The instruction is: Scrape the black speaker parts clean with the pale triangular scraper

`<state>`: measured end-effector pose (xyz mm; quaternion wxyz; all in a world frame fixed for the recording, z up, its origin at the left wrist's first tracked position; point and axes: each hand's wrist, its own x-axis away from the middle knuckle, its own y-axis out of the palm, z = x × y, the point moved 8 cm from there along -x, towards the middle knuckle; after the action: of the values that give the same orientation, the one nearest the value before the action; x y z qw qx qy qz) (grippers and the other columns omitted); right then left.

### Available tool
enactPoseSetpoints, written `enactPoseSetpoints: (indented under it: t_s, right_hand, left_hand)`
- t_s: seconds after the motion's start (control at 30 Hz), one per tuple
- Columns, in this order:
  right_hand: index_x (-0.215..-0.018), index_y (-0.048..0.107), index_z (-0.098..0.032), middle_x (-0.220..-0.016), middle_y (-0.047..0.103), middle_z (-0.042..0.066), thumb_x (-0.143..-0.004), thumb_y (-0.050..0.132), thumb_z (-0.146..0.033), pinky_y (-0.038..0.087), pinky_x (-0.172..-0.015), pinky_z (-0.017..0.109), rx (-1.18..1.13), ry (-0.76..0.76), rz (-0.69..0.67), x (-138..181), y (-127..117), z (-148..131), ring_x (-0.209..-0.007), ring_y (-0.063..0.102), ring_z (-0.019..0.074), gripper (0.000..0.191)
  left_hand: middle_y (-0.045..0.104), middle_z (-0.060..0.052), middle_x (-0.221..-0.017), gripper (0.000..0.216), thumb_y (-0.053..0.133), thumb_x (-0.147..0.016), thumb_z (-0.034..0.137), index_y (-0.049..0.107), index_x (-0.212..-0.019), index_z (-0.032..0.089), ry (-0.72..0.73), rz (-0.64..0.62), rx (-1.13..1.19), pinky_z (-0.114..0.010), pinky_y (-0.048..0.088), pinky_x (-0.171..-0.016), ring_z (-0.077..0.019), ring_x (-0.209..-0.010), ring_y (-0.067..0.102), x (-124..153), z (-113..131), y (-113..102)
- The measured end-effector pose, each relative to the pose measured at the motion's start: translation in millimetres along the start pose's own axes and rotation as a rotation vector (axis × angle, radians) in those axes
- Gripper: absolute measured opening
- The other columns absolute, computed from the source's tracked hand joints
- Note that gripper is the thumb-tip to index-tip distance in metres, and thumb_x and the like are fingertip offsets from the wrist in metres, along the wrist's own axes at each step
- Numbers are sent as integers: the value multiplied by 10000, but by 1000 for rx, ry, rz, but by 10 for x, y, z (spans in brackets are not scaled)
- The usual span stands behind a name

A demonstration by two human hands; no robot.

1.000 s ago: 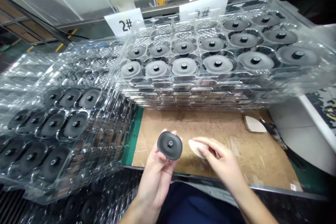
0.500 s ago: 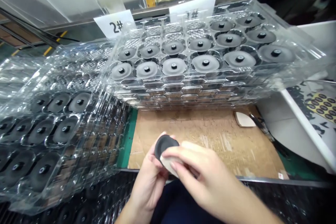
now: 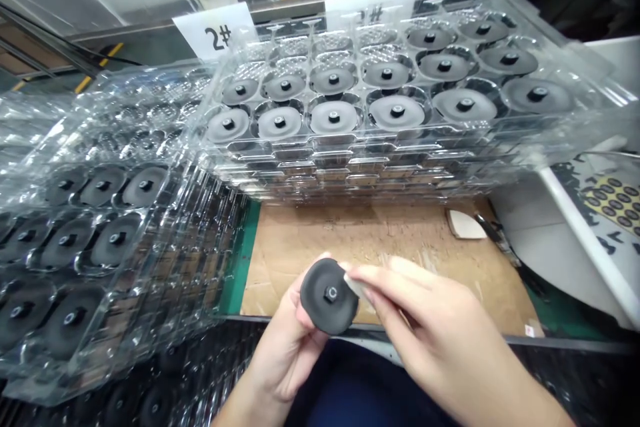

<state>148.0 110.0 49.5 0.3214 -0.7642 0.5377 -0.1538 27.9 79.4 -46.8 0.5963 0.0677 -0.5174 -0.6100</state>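
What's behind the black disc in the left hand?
Behind the black disc, part of the left hand shows at its lower left, and brown cardboard lies beyond. The disc's back and any fingers against it are covered, so cannot be seen.

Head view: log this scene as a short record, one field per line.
Left hand: holds a black disc, its central stud facing the camera
Right hand: pinches a pale pad at the disc's edge; exact contact unclear
Work surface: brown cardboard, with a pale piece lying near its far right corner
Far side: clear tray stack, black discs in its top tray
Left side: second tray stack, also bearing black discs
Sign: white sheet marked 2#, behind the trays
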Motion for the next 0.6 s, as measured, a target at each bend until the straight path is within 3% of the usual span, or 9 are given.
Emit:
enactPoseSetpoints:
  t_s: [0.07, 0.13, 0.2, 0.3, 0.37, 0.47, 0.53, 0.6]
  right_hand:
    - [-1066, 591, -217, -821, 627, 25, -853, 424, -74, 437, -633, 266, -10, -187, 65, -79, -3, -88, -695, 549, 141, 306]
    - [-1054, 598, -228, -918, 641, 19, -869, 421, -89, 450, -706, 263, -143, -247, 103, -148, 31, -50, -781, 563, 138, 292]
    - [-1038, 598, -238, -964, 637, 6, -883, 445, -145, 457, -736, 234, -253, -62, 157, -171, 91, 213, -839, 574, 125, 237]
    - [-1050, 584, -246, -973, 630, 8, -890, 460, -225, 467, -679, 220, -205, 220, 194, 24, 280, 647, -800, 585, 120, 204]
    - [-1064, 585, -239, -985, 633, 25, -890, 450, -236, 470, -675, 238, -149, 231, 159, 199, 461, 805, -800, 589, 134, 220]
    - [-960, 647, -228, -828, 662, 29, -861, 479, -233, 470, -661, 285, -103, 189, 87, 382, 676, 939, -738, 592, 166, 195]
    - [-889, 671, -228, -728, 657, 24, -847, 495, -229, 461, -648, 309, -73, 188, 57, 399, 662, 947, -689, 580, 180, 181]
    - [-927, 657, -235, -791, 665, 28, -860, 479, -226, 454, -663, 314, -55, 219, 78, 341, 476, 858, -729, 580, 185, 191]
  left_hand:
    - [651, -23, -1089, 466, 667, -710, 207, 556, -1161, 246, -6, 4, 2, -213, 461, -861, -141, -981, 595, -8, -4, 7]
    - [664, -37, -1053, 497, 690, -682, 267, 559, -1159, 213, -24, -28, 0, -212, 472, -836, -160, -959, 607, -4, -4, 43]
    - [657, -66, -1083, 554, 715, -630, 340, 571, -1145, 197, -50, -73, 0, -245, 471, -853, -207, -975, 612, 14, -4, 74]
    - [614, -83, -1182, 540, 719, -610, 357, 592, -1119, 228, -73, -103, 28, -306, 448, -912, -270, -1035, 590, 44, 8, 68]
    - [622, -76, -1174, 463, 700, -654, 301, 602, -1103, 242, -71, -113, 41, -318, 457, -903, -272, -1043, 587, 50, 20, 59]
    - [640, -67, -1139, 448, 708, -655, 241, 607, -1092, 248, -74, -145, 50, -328, 484, -862, -268, -1027, 597, 35, 21, 90]
    - [634, -64, -1145, 492, 737, -616, 246, 606, -1090, 247, -80, -164, 45, -330, 485, -858, -267, -1024, 597, 19, 18, 131]
    - [632, -65, -1143, 519, 750, -596, 264, 604, -1093, 243, -86, -181, 24, -334, 477, -866, -264, -1013, 600, 7, 14, 183]
